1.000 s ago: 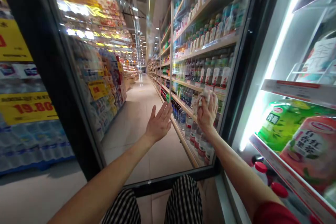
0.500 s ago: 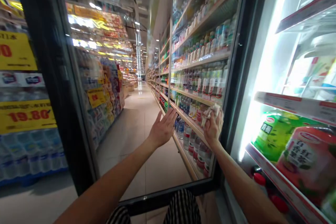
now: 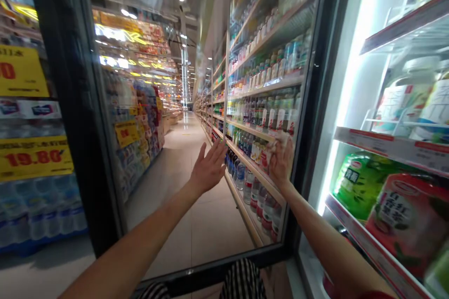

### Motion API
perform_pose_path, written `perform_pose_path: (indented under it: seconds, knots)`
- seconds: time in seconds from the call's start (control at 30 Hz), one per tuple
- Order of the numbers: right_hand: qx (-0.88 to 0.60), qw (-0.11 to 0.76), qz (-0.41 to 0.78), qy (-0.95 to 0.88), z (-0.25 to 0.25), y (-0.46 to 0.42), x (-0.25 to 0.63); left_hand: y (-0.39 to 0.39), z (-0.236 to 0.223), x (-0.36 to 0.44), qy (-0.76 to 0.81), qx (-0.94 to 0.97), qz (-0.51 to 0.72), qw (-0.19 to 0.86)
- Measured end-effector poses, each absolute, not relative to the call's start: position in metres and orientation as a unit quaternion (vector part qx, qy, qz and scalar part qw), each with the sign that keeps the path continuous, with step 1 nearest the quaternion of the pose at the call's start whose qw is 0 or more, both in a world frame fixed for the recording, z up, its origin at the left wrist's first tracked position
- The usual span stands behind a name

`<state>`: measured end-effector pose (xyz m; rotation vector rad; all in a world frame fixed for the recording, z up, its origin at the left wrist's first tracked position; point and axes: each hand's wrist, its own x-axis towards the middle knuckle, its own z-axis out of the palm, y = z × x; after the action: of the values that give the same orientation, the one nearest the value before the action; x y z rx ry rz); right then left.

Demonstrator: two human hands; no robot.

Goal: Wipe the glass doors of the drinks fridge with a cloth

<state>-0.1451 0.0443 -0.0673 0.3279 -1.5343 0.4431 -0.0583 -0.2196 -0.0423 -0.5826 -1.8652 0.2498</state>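
Observation:
An open glass cooler door (image 3: 210, 79) in a black frame stands in front of me. My left hand (image 3: 207, 169) lies flat on the glass, fingers stretched and spread, holding nothing. Near the door's right edge my right hand (image 3: 280, 161) presses a crumpled white cloth (image 3: 275, 145) against the pane; the hand is smeared by motion. Through the glass I see a long store aisle with drink shelves.
The lit cooler interior on the right holds shelves (image 3: 393, 142) with price strips, green bottles (image 3: 358, 182) and red-labelled bottles (image 3: 407, 215). Yellow price signs (image 3: 33, 156) and stacked water packs show at the left. My striped trouser legs (image 3: 242, 280) are below the door.
My right hand has carried the cloth slightly upward on the glass. The left hand stayed flat on the pane. My view tilted a little, and the door looks swung slightly wider.

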Motion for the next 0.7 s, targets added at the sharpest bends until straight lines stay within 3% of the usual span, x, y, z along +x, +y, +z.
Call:
perform_pose_path:
  seconds: [0.1,0.27,0.47,0.63,0.7]
  knots:
    - [0.205,0.668,0.148,-0.7,-0.072,0.035,-0.142,-0.23,-0.025,-0.054,-0.79,-0.217,0.096,0.565]
    - [0.04,0.739,0.271,-0.616,-0.032,-0.006,-0.137,-0.239,-0.017,-0.05,-0.782,-0.205,0.1,0.58]
    - [0.35,0.627,0.026,-0.695,-0.05,-0.042,-0.112,-0.258,-0.013,-0.043,-0.784,-0.192,0.092,0.582]
    - [0.089,0.716,0.236,-0.651,-0.023,-0.023,-0.127,-0.271,-0.006,-0.036,-0.783,-0.178,0.089,0.59]
    - [0.113,0.71,0.223,-0.658,-0.025,-0.035,-0.122,-0.272,-0.005,-0.036,-0.782,-0.174,0.086,0.592]
